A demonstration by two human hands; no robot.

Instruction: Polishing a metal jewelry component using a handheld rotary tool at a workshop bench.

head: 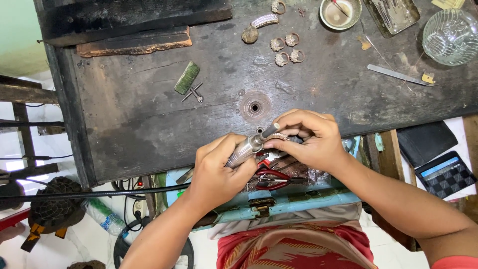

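Head view: my left hand (216, 172) is closed round a silver rotary handpiece (246, 149), its tip against a small stone-set ring (279, 136) pinched in my right hand (308, 139) at the bench edge. A ceramic dish (340, 13) holds residue; loose rings (286, 49) lie on the dark worn wooden bench (149, 114).

Glass bowl (451, 36) — loose rings (286, 49)

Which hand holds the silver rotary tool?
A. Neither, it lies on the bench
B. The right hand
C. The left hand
C. The left hand is wrapped around the silver rotary tool, while the right hand pinches a small ring-like piece at its tip.
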